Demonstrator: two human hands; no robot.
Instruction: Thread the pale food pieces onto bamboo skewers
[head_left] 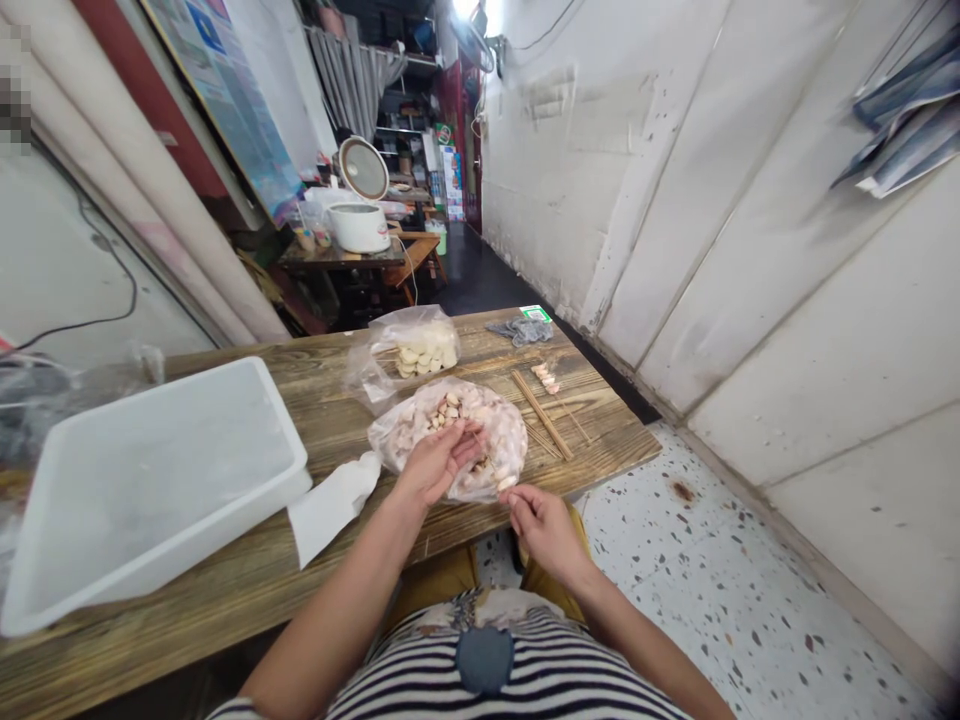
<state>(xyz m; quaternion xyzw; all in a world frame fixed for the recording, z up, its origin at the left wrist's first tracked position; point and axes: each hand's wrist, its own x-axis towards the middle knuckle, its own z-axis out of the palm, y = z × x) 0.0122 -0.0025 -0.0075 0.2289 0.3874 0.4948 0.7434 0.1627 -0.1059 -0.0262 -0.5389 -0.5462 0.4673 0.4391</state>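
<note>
At the centre of the head view, a clear plastic bag (510,425) lies open on the desk (611,430), filled with pale cloves (448,408). The left hand (442,462) is over its mouth, palm up with fingers loosely curled; whether it holds anything I cannot tell. Just below and right, the right hand (536,515) pinches a whitish piece (507,483) at the bag's lower-right edge. Above, another clear bag (409,318) contains pale rounded slices (427,358). A shallow white tray (225,528) fills the lower left. Toward the upper middle, a white cooker (360,232) stands lid-up, its contents too small to make out.
</note>
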